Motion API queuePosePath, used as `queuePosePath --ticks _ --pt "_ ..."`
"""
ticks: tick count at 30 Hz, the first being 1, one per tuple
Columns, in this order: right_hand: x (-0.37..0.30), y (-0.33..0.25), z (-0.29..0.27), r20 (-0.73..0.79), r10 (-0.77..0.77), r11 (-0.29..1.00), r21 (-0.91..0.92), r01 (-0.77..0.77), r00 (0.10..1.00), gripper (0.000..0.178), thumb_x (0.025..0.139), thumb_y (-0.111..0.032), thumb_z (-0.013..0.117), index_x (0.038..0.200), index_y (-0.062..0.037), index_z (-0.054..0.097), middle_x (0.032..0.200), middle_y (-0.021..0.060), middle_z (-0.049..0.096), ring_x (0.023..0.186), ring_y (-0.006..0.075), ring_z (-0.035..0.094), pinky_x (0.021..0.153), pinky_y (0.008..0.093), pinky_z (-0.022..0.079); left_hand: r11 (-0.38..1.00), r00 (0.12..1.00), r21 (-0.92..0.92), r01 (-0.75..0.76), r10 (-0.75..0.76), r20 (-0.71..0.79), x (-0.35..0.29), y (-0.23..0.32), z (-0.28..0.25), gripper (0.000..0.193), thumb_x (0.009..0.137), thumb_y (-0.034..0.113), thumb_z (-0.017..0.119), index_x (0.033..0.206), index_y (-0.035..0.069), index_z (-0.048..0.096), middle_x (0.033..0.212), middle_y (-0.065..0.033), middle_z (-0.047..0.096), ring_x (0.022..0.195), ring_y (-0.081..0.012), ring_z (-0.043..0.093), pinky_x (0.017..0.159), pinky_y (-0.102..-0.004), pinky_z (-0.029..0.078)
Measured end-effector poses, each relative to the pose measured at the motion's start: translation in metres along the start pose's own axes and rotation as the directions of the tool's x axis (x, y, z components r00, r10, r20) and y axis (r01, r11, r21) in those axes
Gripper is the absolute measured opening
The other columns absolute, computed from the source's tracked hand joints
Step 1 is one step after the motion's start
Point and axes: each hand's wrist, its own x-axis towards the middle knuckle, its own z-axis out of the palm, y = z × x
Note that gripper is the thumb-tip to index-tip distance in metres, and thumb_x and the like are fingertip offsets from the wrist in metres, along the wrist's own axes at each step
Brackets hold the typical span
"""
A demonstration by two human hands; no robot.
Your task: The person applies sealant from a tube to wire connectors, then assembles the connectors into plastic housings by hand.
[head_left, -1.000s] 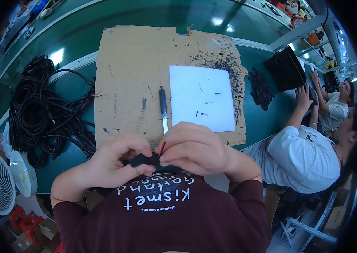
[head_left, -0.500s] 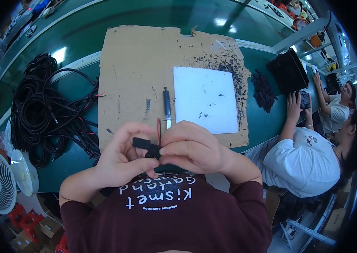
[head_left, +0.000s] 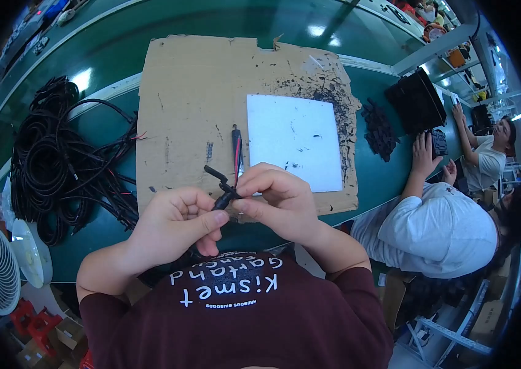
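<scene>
A green worktable [head_left: 374, 178] carries a large, scuffed cardboard sheet [head_left: 193, 92]. Left of it lies a heap of black cables [head_left: 42, 157], looped over one another; pulling one out could drag or knot its neighbours. On the cardboard's right half rests a white board [head_left: 294, 141] with dark specks, and beyond the cardboard's right edge sits a pile of small black pieces [head_left: 380, 132].

The person's left hand [head_left: 180, 215] curls around a black branched fitting [head_left: 226, 197], thumb pressed along it. The right hand [head_left: 282, 200] pinches its other end between thumb and fingertips. The fitting is thus between both hands, over the cardboard's near edge. With so narrow a grip, a twist could make it slip; uneven pulling might strain the joint.

A dark-handled tool [head_left: 234, 135] lies just left of the board. Thin red and black wires [head_left: 238, 154] rise from the fitting and overlap it in view; contact cannot be told, but snagging could tug them loose.
</scene>
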Motion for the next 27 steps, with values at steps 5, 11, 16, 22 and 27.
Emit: queuePosePath --ticks 5,11,16,22,27 --pt "-0.002 -0.005 0.000 0.009 0.161 0.967 0.196 -0.159 0.987 0.017 0.080 0.010 0.062 0.095 0.0025 0.059 0.101 0.0109 0.055 0.091 0.0143 0.056 0.077 0.0246 0.048 1.000 1.000 -0.026 0.006 -0.005 0.023 0.000 0.002 0.000 0.013 0.089 0.010 0.059 0.089 -0.002 0.054 0.067 -0.0074 0.061 0.052 -0.0129 0.062 0.046 -0.0215 0.050" --pt "-0.003 -0.005 0.003 -0.008 0.105 0.973 0.208 -0.101 0.994 0.017 0.079 0.009 0.063 0.094 0.0015 0.059 0.100 0.0115 0.056 0.090 0.0150 0.056 0.074 0.0255 0.046 0.998 0.996 -0.065 -0.021 0.026 0.088 0.001 -0.002 -0.001 0.012 0.091 0.011 0.058 0.091 -0.001 0.054 0.072 -0.0072 0.062 0.056 -0.0118 0.061 0.050 -0.0217 0.051" --pt "0.002 -0.009 -0.005 0.094 -0.138 0.985 -0.086 0.146 0.986 0.016 0.077 0.008 0.065 0.089 0.0000 0.060 0.096 0.0118 0.060 0.087 0.0182 0.059 0.073 0.0278 0.046 0.991 0.979 -0.117 -0.056 0.078 0.189 0.000 -0.005 -0.005 0.013 0.093 0.011 0.054 0.095 -0.001 0.055 0.080 -0.0065 0.062 0.064 -0.0102 0.061 0.059 -0.0227 0.051" --pt "0.002 -0.010 -0.009 0.199 -0.189 0.975 -0.079 0.208 0.962 0.015 0.074 0.009 0.066 0.086 0.0013 0.060 0.095 0.0160 0.060 0.083 0.0230 0.061 0.071 0.0329 0.049 0.996 0.941 -0.076 -0.044 0.066 0.333 0.002 -0.007 -0.013 0.013 0.092 0.009 0.054 0.100 -0.002 0.056 0.085 -0.0061 0.062 0.068 -0.0097 0.060 0.063 -0.0223 0.050" --pt "0.010 -0.017 -0.012 0.300 -0.425 0.797 -0.323 0.510 0.854 0.018 0.072 0.005 0.068 0.089 0.0009 0.062 0.097 0.0158 0.064 0.080 0.0267 0.063 0.068 0.0336 0.050 0.936 0.903 -0.065 -0.347 0.352 0.245 0.000 -0.018 -0.005 0.009 0.086 -0.003 0.058 0.095 -0.002 0.058 0.082 -0.0024 0.056 0.074 -0.0066 0.056 0.064 -0.0195 0.046"
